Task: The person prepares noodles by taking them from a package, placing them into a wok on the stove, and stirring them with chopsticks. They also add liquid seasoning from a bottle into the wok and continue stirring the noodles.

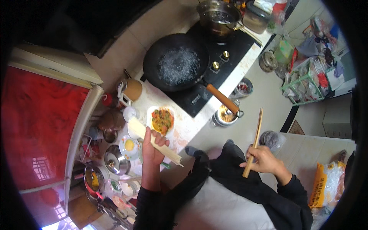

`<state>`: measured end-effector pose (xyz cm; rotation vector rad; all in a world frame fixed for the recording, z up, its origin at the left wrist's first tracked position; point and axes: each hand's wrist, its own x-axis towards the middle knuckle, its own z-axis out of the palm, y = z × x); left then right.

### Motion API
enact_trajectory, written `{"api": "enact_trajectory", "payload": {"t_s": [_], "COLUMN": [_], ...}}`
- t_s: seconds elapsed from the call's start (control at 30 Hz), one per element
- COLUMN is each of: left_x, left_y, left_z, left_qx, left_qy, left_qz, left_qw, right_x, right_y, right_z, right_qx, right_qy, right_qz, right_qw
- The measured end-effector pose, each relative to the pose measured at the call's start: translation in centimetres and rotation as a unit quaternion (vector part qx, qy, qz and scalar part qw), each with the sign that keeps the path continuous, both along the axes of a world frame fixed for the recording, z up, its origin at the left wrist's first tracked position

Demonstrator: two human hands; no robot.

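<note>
My left hand (155, 146) grips a flat bundle of dry pale noodles (169, 153), held slantwise over the counter's edge. A pair of wooden chopsticks (257, 129) is in my right hand (260, 159), their thin ends pointing away from me. On the black cooktop (195, 100), a dark wok (149, 69) holds bubbling water (178, 66); its wooden handle (222, 99) juts out past the counter's front edge. Just beyond my left hand, a white dish (172, 110) of cooked chopped food (162, 119) stands on the counter.
A steel pot (204, 13) stands at the cooktop's far end. Left of my left hand are a plate with a yellow item (129, 145), a metal lid (116, 164) and several bowls. Below the counter's front, a lidded pot (225, 116) sits near the wok handle. A green basket (304, 86) stands farther right.
</note>
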<state>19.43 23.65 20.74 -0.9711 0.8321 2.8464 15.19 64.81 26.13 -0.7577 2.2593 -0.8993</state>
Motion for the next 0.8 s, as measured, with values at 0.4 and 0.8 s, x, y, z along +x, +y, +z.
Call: {"api": "enact_trajectory", "payload": {"t_s": [0.4, 0.8], "left_x": [-27.2, -33.9], "left_y": [-3.9, -6.3], "left_z": [0.0, -6.4], "left_qx": [-0.178, -0.429], "left_qy": [0.031, -0.168], "left_qz": [-0.087, -0.039], "left_qw": [0.98, 0.887], "right_x": [-21.9, -36.3], "right_y": [-5.1, -13.7], "right_z": [3.2, -5.4], "right_qx": [-0.186, -0.357], "right_qy": [0.373, 0.036], "right_qz": [-0.186, -0.18], "right_qw": [0.89, 0.916]}}
